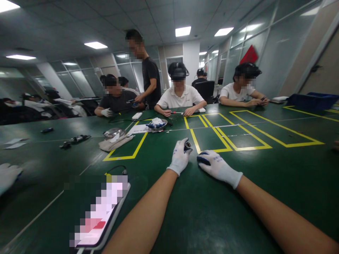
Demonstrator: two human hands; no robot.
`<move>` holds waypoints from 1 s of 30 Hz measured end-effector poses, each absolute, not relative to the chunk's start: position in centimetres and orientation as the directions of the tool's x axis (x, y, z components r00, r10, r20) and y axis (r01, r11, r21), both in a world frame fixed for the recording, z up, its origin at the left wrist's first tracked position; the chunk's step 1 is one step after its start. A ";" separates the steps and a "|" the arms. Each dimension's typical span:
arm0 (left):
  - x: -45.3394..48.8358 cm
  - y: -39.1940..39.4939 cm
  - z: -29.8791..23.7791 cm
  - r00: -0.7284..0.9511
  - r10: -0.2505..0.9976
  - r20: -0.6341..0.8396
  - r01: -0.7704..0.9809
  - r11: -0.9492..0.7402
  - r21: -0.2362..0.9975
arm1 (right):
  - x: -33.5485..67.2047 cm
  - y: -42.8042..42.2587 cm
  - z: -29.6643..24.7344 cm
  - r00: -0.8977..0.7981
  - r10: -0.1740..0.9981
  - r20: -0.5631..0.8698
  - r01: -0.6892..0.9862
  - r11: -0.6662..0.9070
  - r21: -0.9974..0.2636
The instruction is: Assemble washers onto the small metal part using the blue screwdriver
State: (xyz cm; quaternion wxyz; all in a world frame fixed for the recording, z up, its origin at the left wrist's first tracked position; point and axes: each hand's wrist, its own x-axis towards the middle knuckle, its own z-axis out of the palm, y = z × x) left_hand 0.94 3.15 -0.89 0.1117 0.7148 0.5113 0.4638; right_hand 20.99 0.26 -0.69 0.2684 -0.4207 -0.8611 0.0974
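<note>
My left hand, in a white glove with a blue palm side, is closed around a small dark cylindrical part. The part's round, hollow-looking end with a metallic ring faces me. Just to the right, my right hand is low over the green table, in a matching glove. Its fingers are curled together, and the blue side shows at the thumb and fingertips. Whatever lies within those fingers, if anything, is hidden. The two hands are apart.
Yellow tape outlines mark the green table. A phone lies at near left. Beyond are a cloth bag, a metal dish with gloves, dark metal parts and a blue bin. Co-workers sit opposite; another gloved hand is at left.
</note>
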 end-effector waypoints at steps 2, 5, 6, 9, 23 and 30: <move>1.0 3.0 -0.6 0.050 0.842 0.537 0.641 -0.439 0.630 | 21.3 0.3 -0.6 -0.502 0.781 0.372 0.667 0.624 -0.409; 1.2 2.8 -0.3 0.075 0.841 0.535 0.654 -0.447 0.611 | 21.5 0.5 -0.7 -0.497 0.790 0.359 0.660 0.613 -0.434; 1.2 2.7 -0.3 0.082 0.836 0.543 0.653 -0.456 0.604 | 21.5 0.6 -0.8 -0.488 0.796 0.357 0.663 0.605 -0.442; 1.4 2.7 -0.3 0.075 0.825 0.561 0.648 -0.468 0.601 | 21.3 0.8 -1.0 -0.427 0.819 0.383 0.671 0.571 -0.474; 2.3 2.5 -0.6 0.219 0.813 0.539 0.606 -0.547 0.578 | 19.1 -0.5 0.8 -0.208 0.753 0.625 0.637 0.589 -0.497; 2.7 2.6 -0.9 0.188 0.827 0.530 0.647 -0.511 0.566 | 18.5 0.0 -0.3 -0.295 0.671 0.680 0.634 0.671 -0.386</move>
